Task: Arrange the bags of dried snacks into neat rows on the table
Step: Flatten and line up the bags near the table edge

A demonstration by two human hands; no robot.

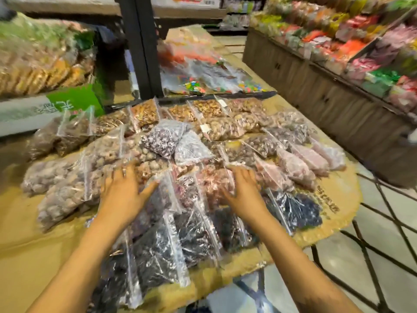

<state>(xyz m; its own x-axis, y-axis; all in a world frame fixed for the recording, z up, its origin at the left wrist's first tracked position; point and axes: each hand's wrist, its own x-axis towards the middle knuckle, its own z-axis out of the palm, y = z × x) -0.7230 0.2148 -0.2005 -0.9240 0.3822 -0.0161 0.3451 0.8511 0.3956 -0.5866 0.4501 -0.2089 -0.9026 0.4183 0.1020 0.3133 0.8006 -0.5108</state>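
Dark bags (162, 245) crowd the near edge of the table (27, 245), clear plastic packed with black dried fruit, overlapping in a loose fan. Just past them, both hands are down on the pile! Left hand (126, 188) lies flat, fingers spread and straight, pressing where the pale bags (67, 184) meet the middle of the heap. Right hand (242, 190) is open too, fingers splayed over a reddish bag (212, 181); neither hand grips anything. Toward the right edge, pink bags (304, 163) sit side by side in a slanted row. At the centre a purple bag (164, 136) rides on top of its neighbours. Along the far edge, brown bags (144, 114) line up, nuts perhaps, though the blur makes it hard to say. Beyond that far edge rises a dark post (142, 41), with candy bags (203, 71) lying behind it. Off to the right, a shelf (316, 91) is loaded with bright packets.
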